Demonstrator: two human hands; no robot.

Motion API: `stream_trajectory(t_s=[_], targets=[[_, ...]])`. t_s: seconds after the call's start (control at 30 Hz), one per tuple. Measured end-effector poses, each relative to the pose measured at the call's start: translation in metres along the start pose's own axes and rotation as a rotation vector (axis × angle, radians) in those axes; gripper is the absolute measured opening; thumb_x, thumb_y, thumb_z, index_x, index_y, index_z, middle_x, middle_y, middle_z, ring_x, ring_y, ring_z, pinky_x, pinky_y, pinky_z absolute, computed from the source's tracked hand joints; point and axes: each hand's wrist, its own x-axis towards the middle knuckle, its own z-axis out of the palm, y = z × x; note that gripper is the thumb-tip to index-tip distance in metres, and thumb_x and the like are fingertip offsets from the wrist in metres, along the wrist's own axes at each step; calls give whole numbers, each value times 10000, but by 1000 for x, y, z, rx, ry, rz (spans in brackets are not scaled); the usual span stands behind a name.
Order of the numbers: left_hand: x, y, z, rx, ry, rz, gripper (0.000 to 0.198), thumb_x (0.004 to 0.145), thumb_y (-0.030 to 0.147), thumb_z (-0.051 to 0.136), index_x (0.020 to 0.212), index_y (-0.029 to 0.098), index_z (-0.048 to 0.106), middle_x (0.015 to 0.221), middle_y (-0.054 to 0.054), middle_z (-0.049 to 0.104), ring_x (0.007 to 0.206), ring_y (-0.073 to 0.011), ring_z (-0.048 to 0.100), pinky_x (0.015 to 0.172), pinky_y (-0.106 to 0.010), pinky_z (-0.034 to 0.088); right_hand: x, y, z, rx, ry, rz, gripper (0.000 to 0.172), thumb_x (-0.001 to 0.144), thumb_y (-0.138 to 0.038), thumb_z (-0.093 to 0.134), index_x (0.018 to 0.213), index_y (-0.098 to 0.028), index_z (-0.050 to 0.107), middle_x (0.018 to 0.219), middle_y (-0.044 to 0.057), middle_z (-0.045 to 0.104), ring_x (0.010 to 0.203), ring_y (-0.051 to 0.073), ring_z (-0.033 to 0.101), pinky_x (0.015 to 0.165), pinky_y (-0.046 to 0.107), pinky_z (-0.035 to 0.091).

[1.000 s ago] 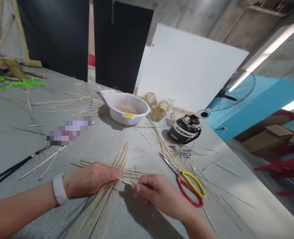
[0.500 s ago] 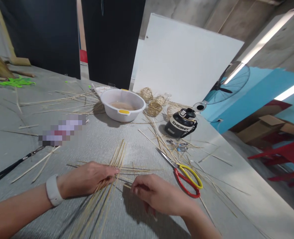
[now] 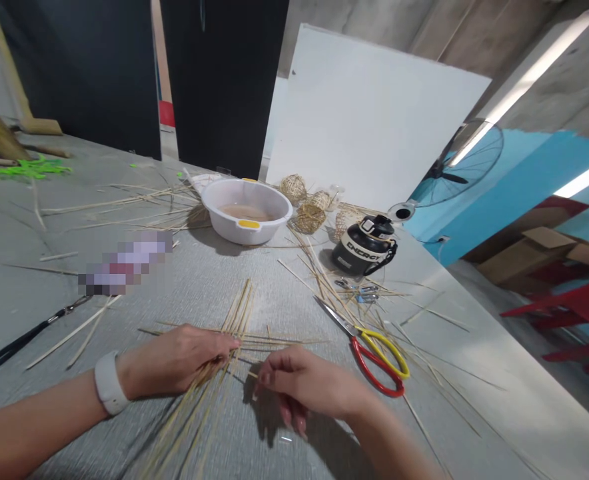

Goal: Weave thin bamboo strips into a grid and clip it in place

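Thin bamboo strips lie crossed on the table in front of me, one bundle (image 3: 242, 310) running away from me and another (image 3: 284, 342) going sideways. My left hand (image 3: 184, 357), with a white band on its wrist, presses on the crossing, its fingers closed over the strips. Just right of the crossing, my right hand (image 3: 307, 383) pinches a thin strip (image 3: 252, 375) between thumb and forefinger; its other fingers curl loosely below. Scissors (image 3: 377, 360) with one yellow and one red handle lie to the right of that hand, blades slightly apart.
Behind the strips stands a white basin (image 3: 247, 233) holding brownish water. Woven balls (image 3: 310, 218), a black bottle (image 3: 359, 250) with its lid up and metal clips (image 3: 359, 291) lie to its right. Loose strips (image 3: 429, 313) are scattered there. A black strap (image 3: 29, 340) lies left.
My right hand has turned slightly and shifted a little left, and its lower fingers show more. The left hand stays on the crossing.
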Motion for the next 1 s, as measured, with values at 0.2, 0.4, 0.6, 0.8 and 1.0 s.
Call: stream_trajectory(t_s=[0.2,0.4,0.6,0.8,1.0], targets=[[-1,-3,3,-16,6,-27,209,934,189,475,1126,178,557,1179,-88,688,1065,-201,663,911,-293,524,7,7,3,42,-33,-28,172,865,-219,442,825,-151,595,446,-55,532,308,67,462,344,156,362],[0,-4,3,0,95,11,128,948,214,486,1063,178,530,1153,-89,696,1046,-188,669,911,-280,515,19,26,8,109,-149,-54,195,904,-375,440,870,-188,487,508,-28,586,341,96,533,341,161,406],[1,-3,2,91,226,56,29,950,206,492,940,184,509,1034,-67,684,920,-163,663,800,-258,523,30,37,11,243,-199,-104,411,820,-582,539,889,-181,485,551,5,619,397,120,588,373,199,469],[-1,-5,5,117,242,46,48,950,186,474,943,184,521,946,-45,640,840,-150,624,736,-247,513,31,39,13,270,-167,-95,526,746,-678,577,894,-181,494,579,19,635,433,132,610,360,192,466],[-1,-4,3,90,229,64,66,951,160,451,944,178,515,924,-47,637,826,-146,617,734,-244,516,32,41,15,255,-135,-107,430,820,-588,550,912,-171,500,606,28,638,445,128,614,361,185,466]])
